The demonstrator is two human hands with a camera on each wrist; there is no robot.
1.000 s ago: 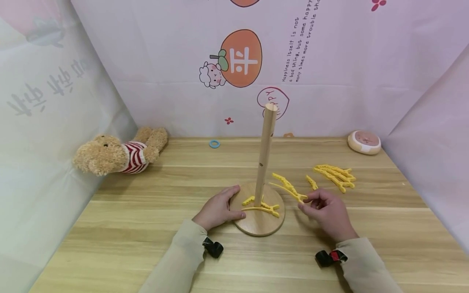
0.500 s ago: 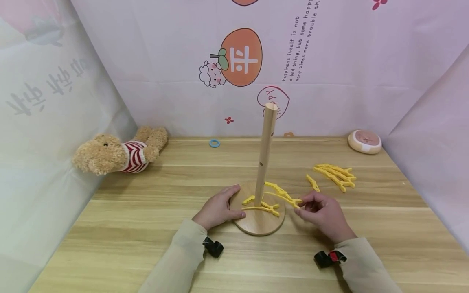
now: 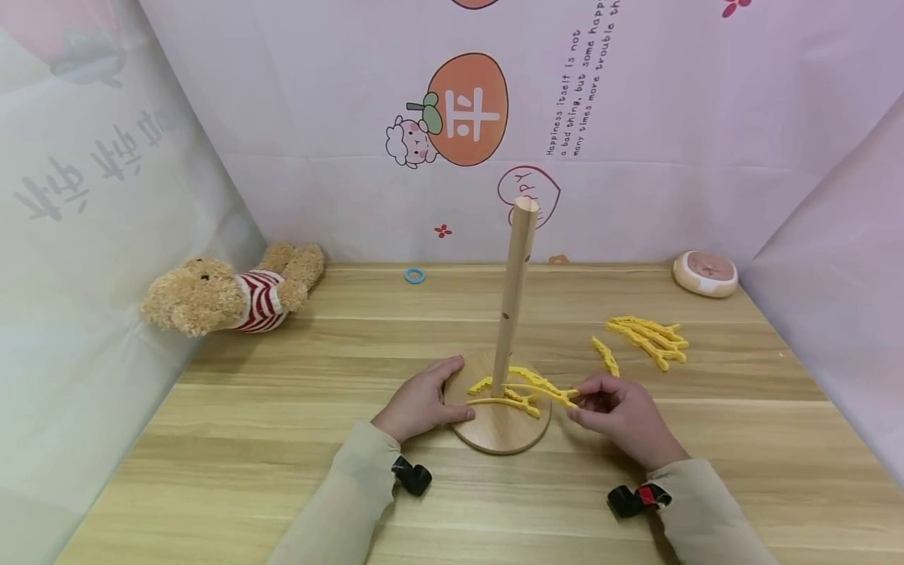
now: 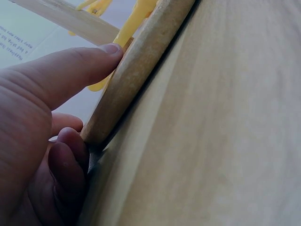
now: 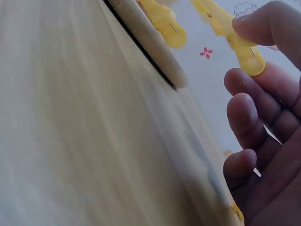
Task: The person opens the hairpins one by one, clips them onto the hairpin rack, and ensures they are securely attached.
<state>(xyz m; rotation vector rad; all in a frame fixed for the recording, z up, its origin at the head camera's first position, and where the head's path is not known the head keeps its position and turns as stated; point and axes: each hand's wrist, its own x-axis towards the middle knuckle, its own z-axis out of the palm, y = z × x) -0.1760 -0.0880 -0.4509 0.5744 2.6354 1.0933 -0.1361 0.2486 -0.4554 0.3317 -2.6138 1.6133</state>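
My left hand grips the left rim of a wooden stand's round base, thumb on top. In the left wrist view the other fingers curl at the base's edge. A bare wooden post rises from it. Low around the post sits a yellow alligator hair clip, its jaws spread to either side. My right hand pinches the tail of a second yellow hair clip between thumb and forefinger. This clip's jaws are apart, with their tips by the post's right side, just above the first clip.
Several yellow hair clips lie in a pile at the right. A single clip lies behind my right hand, partly hidden. Further back are a blue ring, a round cream-and-pink object and a teddy bear on its side.
My right hand has brought the second clip left and downward, so its spread jaws have come up to the post above the first clip. My left hand has stayed on the base.
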